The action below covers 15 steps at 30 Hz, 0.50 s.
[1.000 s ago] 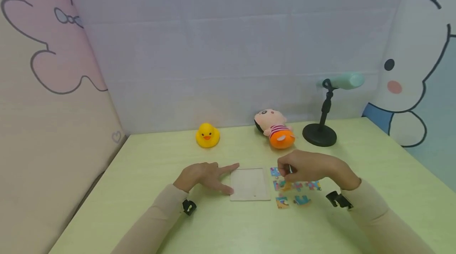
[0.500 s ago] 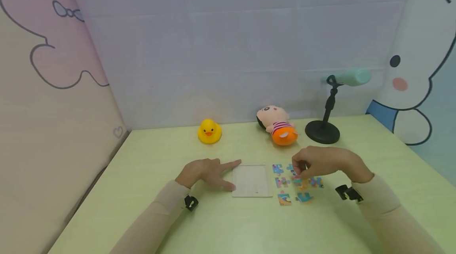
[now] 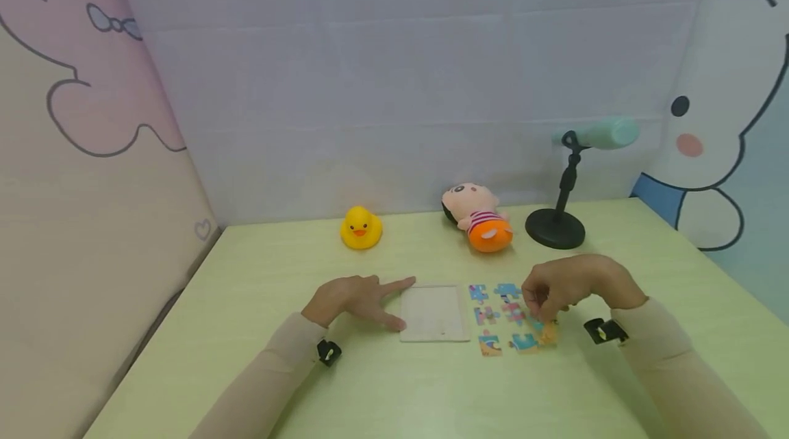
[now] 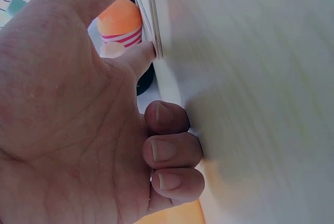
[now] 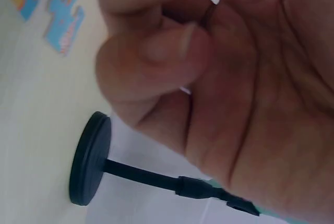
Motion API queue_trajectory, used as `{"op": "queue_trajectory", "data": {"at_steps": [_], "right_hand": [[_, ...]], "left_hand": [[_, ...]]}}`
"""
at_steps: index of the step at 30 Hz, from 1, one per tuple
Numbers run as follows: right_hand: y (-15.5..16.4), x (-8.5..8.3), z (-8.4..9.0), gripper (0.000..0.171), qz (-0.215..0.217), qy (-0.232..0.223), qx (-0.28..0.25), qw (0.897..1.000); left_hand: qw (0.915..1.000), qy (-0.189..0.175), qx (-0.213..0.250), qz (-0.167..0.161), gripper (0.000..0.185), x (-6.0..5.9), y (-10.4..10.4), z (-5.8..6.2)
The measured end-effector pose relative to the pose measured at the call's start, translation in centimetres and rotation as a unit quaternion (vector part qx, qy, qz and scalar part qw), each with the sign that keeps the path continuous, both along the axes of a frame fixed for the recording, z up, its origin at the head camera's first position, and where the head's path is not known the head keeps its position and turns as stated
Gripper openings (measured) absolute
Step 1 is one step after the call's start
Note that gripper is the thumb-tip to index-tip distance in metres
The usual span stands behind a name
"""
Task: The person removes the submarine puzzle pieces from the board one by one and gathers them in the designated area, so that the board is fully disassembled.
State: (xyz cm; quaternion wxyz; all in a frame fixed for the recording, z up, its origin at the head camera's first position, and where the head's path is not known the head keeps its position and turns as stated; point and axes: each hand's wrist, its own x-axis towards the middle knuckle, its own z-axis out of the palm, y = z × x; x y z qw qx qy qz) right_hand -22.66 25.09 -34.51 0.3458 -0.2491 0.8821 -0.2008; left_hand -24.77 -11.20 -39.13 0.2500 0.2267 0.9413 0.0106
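Observation:
My left hand [image 3: 357, 300] rests at the left side of a shallow white puzzle tray [image 3: 435, 314], its thumb and index finger spread straight against the edge. In the left wrist view the other three fingers [image 4: 175, 151] are curled beside the tabletop. My right hand [image 3: 570, 285] pinches an orange-yellow jigsaw piece [image 3: 548, 335] at the right end of the loose pieces. The right wrist view shows its curled fingers [image 5: 151, 72], which hide the held piece. Several colourful jigsaw pieces [image 3: 513, 313] lie in rough rows right of the tray, partly covered by the right hand.
Behind the hands, a yellow rubber duck [image 3: 361, 228] sits on the pale table [image 3: 370, 384]. A plush doll [image 3: 479, 217] lies to its right. At the back right stands a black round-based stand [image 3: 555, 228] holding a mint-green cylinder [image 3: 616, 133].
My right hand has moved rightward over the loose pieces, carrying the orange-yellow jigsaw piece. More pieces on the left show now. My left hand stays at the tray; the head view has shifted slightly.

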Motion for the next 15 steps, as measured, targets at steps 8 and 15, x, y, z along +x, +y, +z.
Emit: {"op": "queue_trajectory", "data": {"at_steps": [8, 15], "right_hand": [[-0.09, -0.15, -1.15, 0.015, -0.017, -0.037, 0.024, 0.999], [0.18, -0.41, -0.78, 0.018, -0.051, -0.044, 0.032, 0.997]], "left_hand": [[1.0000, 0.006, -0.002, -0.006, 0.087, 0.14, -0.83, -0.38], [0.9999, 0.003, 0.009, -0.013, 0.086, -0.48, -0.94, -0.05]]}}
